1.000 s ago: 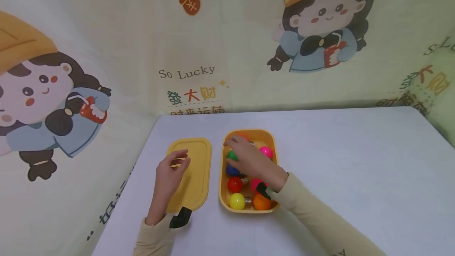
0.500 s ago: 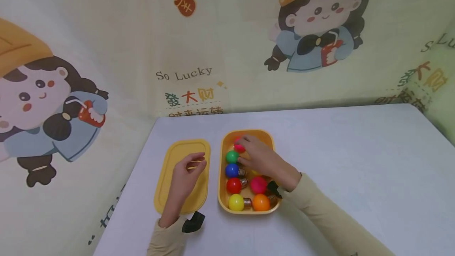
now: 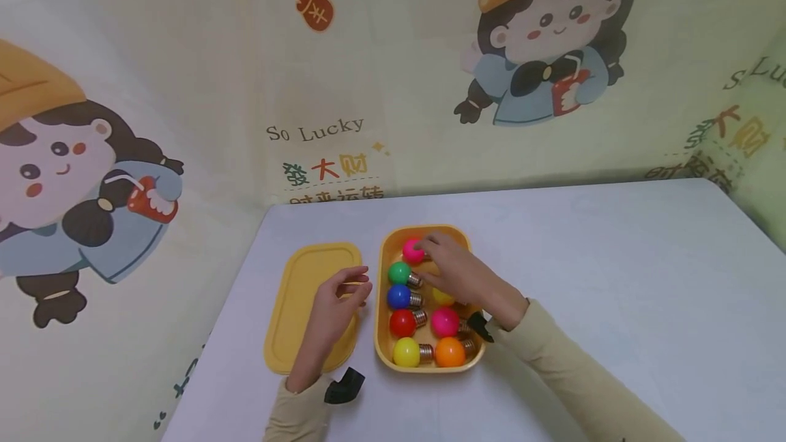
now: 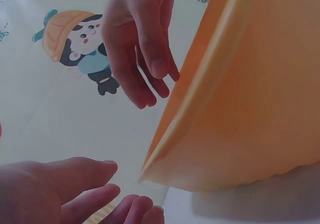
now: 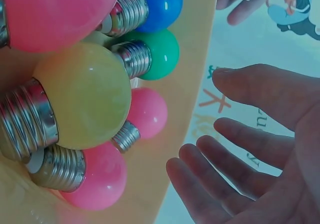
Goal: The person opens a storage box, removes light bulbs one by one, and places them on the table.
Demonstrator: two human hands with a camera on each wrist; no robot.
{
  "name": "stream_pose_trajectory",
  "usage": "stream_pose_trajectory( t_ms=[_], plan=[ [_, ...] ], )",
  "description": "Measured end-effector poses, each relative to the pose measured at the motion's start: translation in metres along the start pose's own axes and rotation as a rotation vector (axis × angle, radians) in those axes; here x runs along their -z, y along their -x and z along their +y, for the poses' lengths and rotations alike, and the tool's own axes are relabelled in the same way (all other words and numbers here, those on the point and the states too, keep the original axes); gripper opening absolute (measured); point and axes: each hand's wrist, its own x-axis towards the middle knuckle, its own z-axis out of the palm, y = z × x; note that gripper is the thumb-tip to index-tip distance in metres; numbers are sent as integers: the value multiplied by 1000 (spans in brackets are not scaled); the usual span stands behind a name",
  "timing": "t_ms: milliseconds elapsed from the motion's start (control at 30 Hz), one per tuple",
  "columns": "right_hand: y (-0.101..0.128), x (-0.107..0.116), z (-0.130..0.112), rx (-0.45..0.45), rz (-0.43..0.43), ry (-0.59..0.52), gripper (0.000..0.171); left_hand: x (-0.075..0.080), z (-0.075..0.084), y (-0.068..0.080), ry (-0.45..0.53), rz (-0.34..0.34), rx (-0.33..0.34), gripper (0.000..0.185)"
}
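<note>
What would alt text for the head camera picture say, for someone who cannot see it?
A person's right hand reaches into a yellow box of small coloured light bulbs, fingertips by a pink bulb at its far end. The left hand hovers, fingers relaxed, over the yellow lid lying beside the box on a pale table.

Eight small coloured plastic bulbs with metal screw bases (image 3: 400, 272) are showing in one yellow rectangular plastic tray (image 3: 383, 343); one matching yellow plastic lid (image 3: 295, 305) is lying beside it.
</note>
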Motion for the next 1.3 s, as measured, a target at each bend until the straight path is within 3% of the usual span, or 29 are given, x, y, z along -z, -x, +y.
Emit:
stream_pose_trajectory(
  t_ms=[367,633,1300],
  plan=[
    [-3,2,2,-18,-25,5,50,-10,-1,-1,-10,-68,22,37],
    [-10,2,5,-61,-73,-24,51,-12,0,-1,7,-83,14,38],
    [-40,-9,15,-99,-150,-8,35,-12,1,1,23,-93,22,40]
  ],
)
